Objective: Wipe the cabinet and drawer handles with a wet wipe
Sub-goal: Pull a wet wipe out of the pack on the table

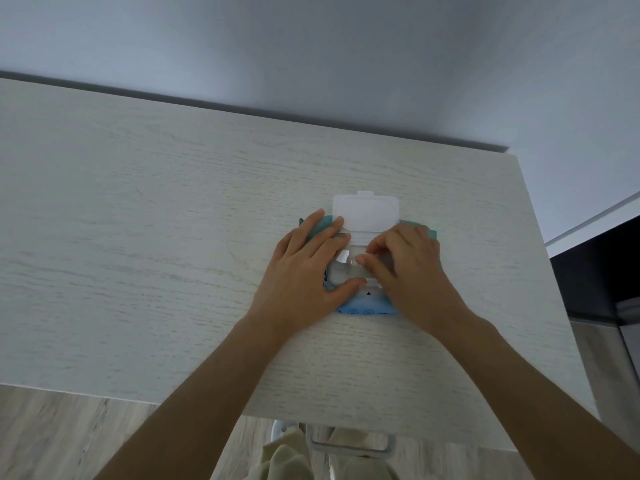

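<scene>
Your left hand (304, 271) lies flat with straight fingers, pinning the wet wipe pack (367, 271) to the cabinet top (173, 220). Your right hand (405, 261) pinches at its opening (lid (365, 213) flipped away from you). The drawer handle (349, 445) waits below, at your edge.

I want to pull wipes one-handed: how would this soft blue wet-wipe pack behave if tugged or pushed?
The soft blue wet-wipe pack probably flexes rather than staying stiff. It lies flat, so tipping seems unlikely. The left hand presses it down while the right hand works at the opening, suggesting it could slide or lift on the pale wood-grain tabletop.
</scene>
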Demonstrator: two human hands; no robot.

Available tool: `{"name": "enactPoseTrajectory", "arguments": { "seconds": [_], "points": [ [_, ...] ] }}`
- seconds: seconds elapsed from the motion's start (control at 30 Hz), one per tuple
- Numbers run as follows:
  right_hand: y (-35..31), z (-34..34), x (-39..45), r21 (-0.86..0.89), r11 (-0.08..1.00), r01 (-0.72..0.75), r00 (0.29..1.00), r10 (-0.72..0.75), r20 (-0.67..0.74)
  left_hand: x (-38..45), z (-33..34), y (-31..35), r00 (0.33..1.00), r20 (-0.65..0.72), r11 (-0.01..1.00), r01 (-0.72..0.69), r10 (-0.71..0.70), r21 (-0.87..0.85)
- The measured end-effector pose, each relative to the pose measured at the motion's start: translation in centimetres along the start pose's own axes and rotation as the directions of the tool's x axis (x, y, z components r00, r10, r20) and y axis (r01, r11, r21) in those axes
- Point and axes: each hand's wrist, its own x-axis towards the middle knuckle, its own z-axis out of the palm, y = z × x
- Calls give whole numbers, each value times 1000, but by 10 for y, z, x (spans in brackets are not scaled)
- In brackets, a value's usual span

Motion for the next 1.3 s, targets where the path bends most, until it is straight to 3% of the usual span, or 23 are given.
{"name": "enactPoseTrajectory", "arguments": {
  "seconds": [0.07,0.23,0.37,0.53,0.6,0.7,0.8,0.93,1.1,1.2,1.3],
  "points": [
    [0,3,1,-64,998,18,1000,-17,25,0,0,0,1000,-1,1000,4,-4,-2],
    [0,7,-4,112,991,-71,996,77,-46,-1,-1,-1,1000,7,1000,9,-9,-9],
    [-4,3,-6,-7,999,37,992,-38,-120,0,-1,0,1000,3,1000,6,-6,-15],
    [-5,-6,-8,-66,968,244,969,-246,-31,-1,-2,1,1000,-8,1000,5,-5,-20],
    [-7,-6,-9,-31,975,222,970,-224,-93,-1,-2,1,1000,-4,1000,8,-8,-18],
    [-9,-9,-10,76,994,79,971,-59,-230,-1,-2,1,1000,6,1000,19,-19,-18],
    [-11,-10,-9,146,989,1,964,38,-262,0,-1,1,1000,1,999,15,-15,-29],
    [-16,-1,-8,120,992,34,950,5,-311,0,-1,1,1000,5,999,12,-11,-36],
    [-14,12,-10,38,991,126,967,-114,-227,0,-1,2,1000,-4,999,4,-4,-40],
    [-17,11,-9,-23,985,170,949,-170,-267,-1,-2,2,1000,1,999,11,-11,-33],
    [-15,-2,-9,26,994,105,936,-90,-342,-1,-3,2,1000,12,1000,13,-12,-28]
  ]
}}
